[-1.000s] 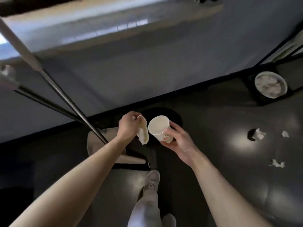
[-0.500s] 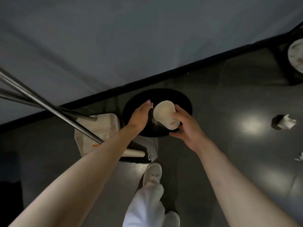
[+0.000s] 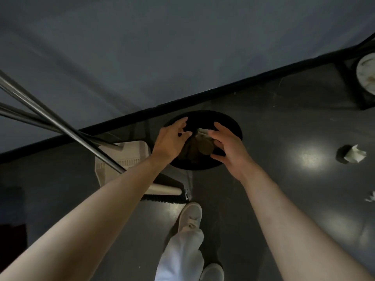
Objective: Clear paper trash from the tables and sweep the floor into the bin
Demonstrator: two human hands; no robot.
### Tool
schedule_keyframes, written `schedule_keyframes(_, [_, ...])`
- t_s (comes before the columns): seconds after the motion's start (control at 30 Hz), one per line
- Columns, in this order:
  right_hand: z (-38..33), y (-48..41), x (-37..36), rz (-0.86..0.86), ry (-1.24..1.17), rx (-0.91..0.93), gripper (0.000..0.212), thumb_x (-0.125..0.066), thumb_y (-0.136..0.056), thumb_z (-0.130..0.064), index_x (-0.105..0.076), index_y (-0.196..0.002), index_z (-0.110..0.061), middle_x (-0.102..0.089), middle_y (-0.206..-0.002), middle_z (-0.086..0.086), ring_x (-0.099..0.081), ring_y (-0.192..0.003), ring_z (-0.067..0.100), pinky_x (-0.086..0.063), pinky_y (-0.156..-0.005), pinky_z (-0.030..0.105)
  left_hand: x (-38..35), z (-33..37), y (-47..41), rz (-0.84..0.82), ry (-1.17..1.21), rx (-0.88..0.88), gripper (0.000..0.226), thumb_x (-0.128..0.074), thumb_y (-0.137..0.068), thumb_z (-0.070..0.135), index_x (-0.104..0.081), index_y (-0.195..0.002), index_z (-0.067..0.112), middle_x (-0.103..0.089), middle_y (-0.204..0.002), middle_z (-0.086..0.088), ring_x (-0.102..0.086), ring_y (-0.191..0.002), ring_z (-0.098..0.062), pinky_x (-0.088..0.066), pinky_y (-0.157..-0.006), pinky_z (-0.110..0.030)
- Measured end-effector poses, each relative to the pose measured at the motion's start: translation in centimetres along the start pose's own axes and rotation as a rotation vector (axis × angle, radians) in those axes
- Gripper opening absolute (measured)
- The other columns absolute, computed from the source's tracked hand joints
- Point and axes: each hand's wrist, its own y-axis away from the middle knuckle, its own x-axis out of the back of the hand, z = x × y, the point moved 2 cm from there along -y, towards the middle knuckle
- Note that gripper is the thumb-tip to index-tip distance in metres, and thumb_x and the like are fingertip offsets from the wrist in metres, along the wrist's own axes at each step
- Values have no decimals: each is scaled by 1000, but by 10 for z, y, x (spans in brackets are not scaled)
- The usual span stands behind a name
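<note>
A round black bin point(image 3: 233, 126) stands on the dark floor against the wall's black skirting. Both my hands hover over its mouth with loose, spread fingers and nothing in them: my left hand point(image 3: 172, 139) over the left rim, my right hand point(image 3: 227, 148) over the right side. Between them, inside the bin, lie the paper cup point(image 3: 206, 148) and a pale crumpled paper point(image 3: 203, 131). A crumpled white paper point(image 3: 356, 156) lies on the floor to the right, and a smaller scrap point(image 3: 370, 197) sits near the right edge.
A cream dustpan point(image 3: 129, 157) and a broom head with black bristles point(image 3: 162, 196) lie left of the bin, their metal handles point(image 3: 60, 126) slanting up to the left. My white shoe point(image 3: 190, 217) stands just before the bin. A white round container point(image 3: 367, 74) sits at far right.
The cup left my right hand and the crumpled paper left my left hand; both now lie in the bin. My fingers have opened, and the view has tilted further down.
</note>
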Motion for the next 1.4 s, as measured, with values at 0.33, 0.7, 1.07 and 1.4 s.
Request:
schedule_keyframes(0.33, [-20,22,-23,4,64,44,57,-64,-87,-36,-43,-141,-36,-54,-128,-10,-47,-118,11,-43,-101,40,24,13,11,-10,-191,-88,66,-66,-88,18,-35,-146,19,-47,-141,-5,-41,-132,-20,-32,-108,-32])
schedule_keyframes(0.7, [-186,160,-47,28,209,174,59,-63,-89,-33,-41,-144,-29,-51,-134,-6,-48,-114,10,-42,-97,38,181,162,41,-158,-419,-108,77,-61,-90,38,-20,-151,14,-9,-160,-9,-18,-144,-27,-22,-113,-34])
schedule_keyframes(1.07, [-337,290,-34,104,557,491,73,-65,-84,-39,-32,-148,-33,-36,-152,2,-35,-139,19,-35,-106,31,283,340,87,18,-669,-293,84,-58,-90,45,-9,-152,15,3,-161,-9,5,-147,-24,-2,-117,-40])
schedule_keyframes(1.4, [-331,347,-155,-202,903,693,74,-67,-87,-34,-29,-150,-27,-34,-153,5,-32,-141,22,-29,-111,33,367,264,230,214,-614,-120,89,-57,-88,50,-4,-153,19,8,-160,-5,11,-146,-23,5,-115,-39])
